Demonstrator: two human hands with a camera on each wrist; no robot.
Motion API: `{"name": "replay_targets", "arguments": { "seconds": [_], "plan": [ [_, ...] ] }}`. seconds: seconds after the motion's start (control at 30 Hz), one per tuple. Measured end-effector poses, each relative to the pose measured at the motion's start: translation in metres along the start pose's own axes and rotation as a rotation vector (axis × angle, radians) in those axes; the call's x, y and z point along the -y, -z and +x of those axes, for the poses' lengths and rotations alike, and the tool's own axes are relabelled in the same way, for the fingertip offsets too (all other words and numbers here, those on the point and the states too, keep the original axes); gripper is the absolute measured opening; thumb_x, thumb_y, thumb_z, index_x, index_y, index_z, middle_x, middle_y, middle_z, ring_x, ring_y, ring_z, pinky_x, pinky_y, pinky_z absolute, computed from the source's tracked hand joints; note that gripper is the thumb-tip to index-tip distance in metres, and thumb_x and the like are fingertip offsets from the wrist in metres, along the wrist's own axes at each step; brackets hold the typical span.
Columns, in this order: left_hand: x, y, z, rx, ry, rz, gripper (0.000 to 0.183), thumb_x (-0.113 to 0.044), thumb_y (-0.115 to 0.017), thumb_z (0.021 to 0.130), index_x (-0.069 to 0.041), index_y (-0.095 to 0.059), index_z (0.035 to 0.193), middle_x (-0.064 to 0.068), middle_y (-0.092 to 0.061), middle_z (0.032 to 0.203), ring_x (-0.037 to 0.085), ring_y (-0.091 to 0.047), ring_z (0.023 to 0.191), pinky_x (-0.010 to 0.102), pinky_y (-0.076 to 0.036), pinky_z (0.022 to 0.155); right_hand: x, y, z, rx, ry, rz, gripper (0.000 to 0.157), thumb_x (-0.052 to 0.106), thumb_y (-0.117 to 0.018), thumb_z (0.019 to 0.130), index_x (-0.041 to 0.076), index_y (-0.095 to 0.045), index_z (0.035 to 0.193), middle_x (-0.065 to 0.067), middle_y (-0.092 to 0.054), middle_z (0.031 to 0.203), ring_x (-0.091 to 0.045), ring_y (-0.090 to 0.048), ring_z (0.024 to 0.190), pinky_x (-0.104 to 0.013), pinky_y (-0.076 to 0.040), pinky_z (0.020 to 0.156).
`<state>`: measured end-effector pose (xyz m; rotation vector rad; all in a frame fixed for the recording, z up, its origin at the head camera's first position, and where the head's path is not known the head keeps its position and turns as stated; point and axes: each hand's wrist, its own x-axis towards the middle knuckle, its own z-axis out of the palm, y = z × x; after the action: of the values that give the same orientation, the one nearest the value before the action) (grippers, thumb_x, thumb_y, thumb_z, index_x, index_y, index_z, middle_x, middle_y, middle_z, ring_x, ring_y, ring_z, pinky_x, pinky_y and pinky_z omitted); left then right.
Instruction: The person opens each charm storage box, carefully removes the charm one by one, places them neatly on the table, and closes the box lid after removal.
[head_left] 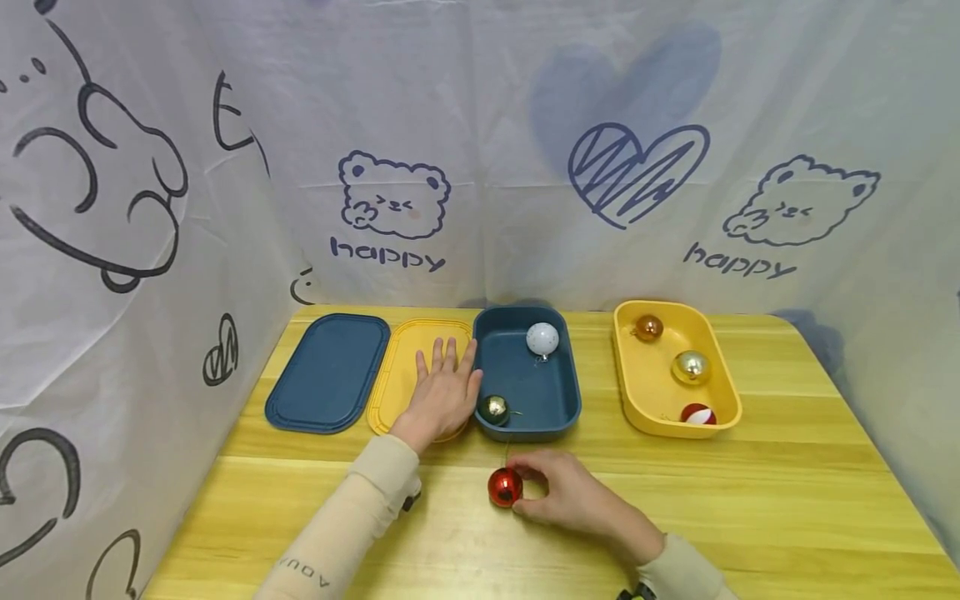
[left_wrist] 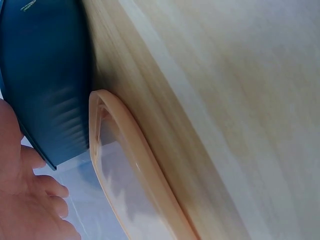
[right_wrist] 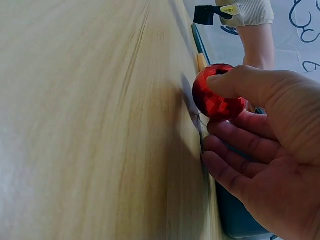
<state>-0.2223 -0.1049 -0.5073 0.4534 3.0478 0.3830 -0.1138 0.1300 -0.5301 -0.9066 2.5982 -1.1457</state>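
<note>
Between thumb and fingers, my right hand [head_left: 566,493] pinches a shiny red Christmas ball [head_left: 506,487], in front of the blue box. The right wrist view shows the faceted red ball [right_wrist: 217,95] with the thumb on it and a thin hanging loop below. My left hand [head_left: 444,393] spreads its straight fingers above the yellow lid [head_left: 386,392], by the left wall of the blue box [head_left: 517,431]; whether it touches the box I cannot tell. Inside the box are a white ball [head_left: 542,338] and a dark green-gold ball [head_left: 494,409].
To the right stands a yellow box [head_left: 633,392] holding a copper ball [head_left: 648,327], a gold ball [head_left: 691,367] and a red-and-white ball [head_left: 698,414]. A dark blue lid [head_left: 327,373] lies at the far left of the wooden table [head_left: 810,492]. A printed white cloth [head_left: 517,208] hangs behind.
</note>
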Motion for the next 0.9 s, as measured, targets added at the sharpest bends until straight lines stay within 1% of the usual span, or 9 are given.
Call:
{"name": "replay_targets", "arguments": {
  "seconds": [0.17,0.6,0.8,0.9],
  "plan": [
    [-0.0004,0.0008,-0.0002,0.002,0.003,-0.002,0.061,-0.043,-0.023,0.116,-0.018,-0.017,0.171,0.026,-0.019,0.174,0.047,-0.010,0.163,0.070,-0.006,0.128,0.0001,-0.0005,-0.0003,0.001,0.005,-0.060,0.046,0.020,-0.087,0.083,0.010,-0.074,0.126,-0.001,-0.077,0.116,-0.014,-0.069,0.105,-0.031,-0.057,0.094],
    [-0.0002,0.0004,0.0007,0.010,0.007,-0.009,0.061,-0.044,-0.023,0.116,-0.018,-0.017,0.171,0.026,-0.018,0.174,0.046,-0.009,0.163,0.070,-0.006,0.129,0.0016,0.0023,0.0014,0.025,-0.001,-0.038,0.046,0.018,-0.087,0.082,0.007,-0.073,0.125,-0.002,-0.077,0.116,-0.015,-0.070,0.105,-0.032,-0.059,0.093],
    [0.0002,0.0002,0.0010,0.012,0.011,-0.003,0.061,-0.044,-0.023,0.116,-0.019,-0.017,0.171,0.026,-0.019,0.174,0.046,-0.010,0.163,0.069,-0.006,0.129,0.0023,0.0038,0.0003,0.026,0.004,-0.040,0.049,0.017,-0.087,0.082,0.005,-0.072,0.127,-0.005,-0.077,0.118,-0.019,-0.071,0.107,-0.034,-0.059,0.095],
    [-0.0002,0.0002,0.0007,0.011,0.012,-0.006,0.062,-0.045,-0.023,0.115,-0.019,-0.016,0.171,0.026,-0.019,0.174,0.046,-0.010,0.163,0.069,-0.005,0.129,0.0061,0.0093,-0.0002,0.044,-0.006,-0.059,0.052,0.019,-0.087,0.083,0.003,-0.071,0.130,-0.006,-0.076,0.121,-0.021,-0.071,0.110,-0.035,-0.058,0.097]
  ]
}}
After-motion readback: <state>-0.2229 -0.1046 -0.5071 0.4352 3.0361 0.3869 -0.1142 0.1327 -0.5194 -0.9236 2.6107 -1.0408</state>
